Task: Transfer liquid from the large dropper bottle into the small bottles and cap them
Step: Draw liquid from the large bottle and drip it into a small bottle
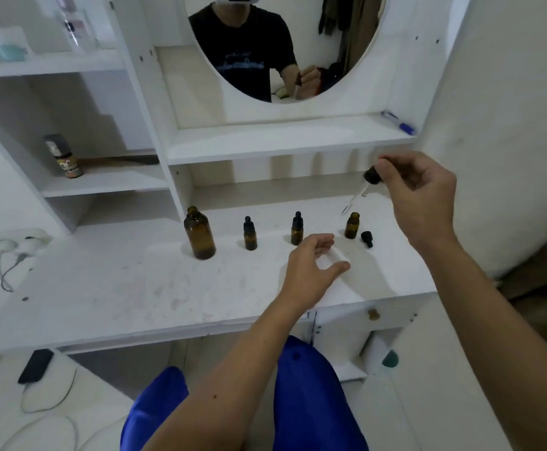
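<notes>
One large amber glass bottle (pixel 199 234), uncapped, at left on white desk (pixel 103 288). Three small amber bottles in a row to its right: two capped (pixel 250 234) (pixel 297 228), one open (pixel 352 225). One loose black cap (pixel 367 239) just beside the open one. Right hand (pixel 423 190) pinching black rubber dropper (pixel 365 187), glass tip just above the open bottle's mouth. Left hand (pixel 313 265) over desk, fingers spread, holding nothing.

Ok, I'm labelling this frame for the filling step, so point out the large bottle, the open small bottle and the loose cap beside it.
large bottle (pixel 200 234): head view, middle of its amber body.
open small bottle (pixel 352 226): head view, amber body below the neck.
loose cap (pixel 367 238): head view, its black top.
</notes>
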Tool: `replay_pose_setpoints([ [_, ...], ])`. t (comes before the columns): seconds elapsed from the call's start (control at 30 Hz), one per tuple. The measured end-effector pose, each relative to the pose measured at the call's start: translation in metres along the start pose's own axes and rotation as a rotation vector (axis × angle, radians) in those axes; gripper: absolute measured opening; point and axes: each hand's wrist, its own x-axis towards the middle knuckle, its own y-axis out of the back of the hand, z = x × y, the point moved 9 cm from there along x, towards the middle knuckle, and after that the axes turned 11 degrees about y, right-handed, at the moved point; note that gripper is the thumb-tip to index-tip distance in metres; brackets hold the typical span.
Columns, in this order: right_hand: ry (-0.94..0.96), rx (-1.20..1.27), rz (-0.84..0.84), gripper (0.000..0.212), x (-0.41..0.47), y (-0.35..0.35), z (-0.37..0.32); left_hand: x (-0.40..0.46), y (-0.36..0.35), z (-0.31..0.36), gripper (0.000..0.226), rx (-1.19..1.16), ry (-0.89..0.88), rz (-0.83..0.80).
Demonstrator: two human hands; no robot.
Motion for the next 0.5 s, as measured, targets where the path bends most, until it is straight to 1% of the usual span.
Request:
replay_pose_setpoints([
  [0.2,0.002,-0.077,0.004,0.016,0.009,0.020,0.020,0.030,-0.029,0.010,0.062,0.006,0.000,0.077],
  [0.43,-0.031,-0.068,-0.005,0.014,0.011,0.013,0.043,0.062,-0.041,0.013,0.061,0.034,0.019,0.103],
  [0.5,-0.030,-0.076,-0.016,0.013,0.010,0.010,0.046,0.066,-0.043,0.014,0.057,0.052,0.020,0.106],
])
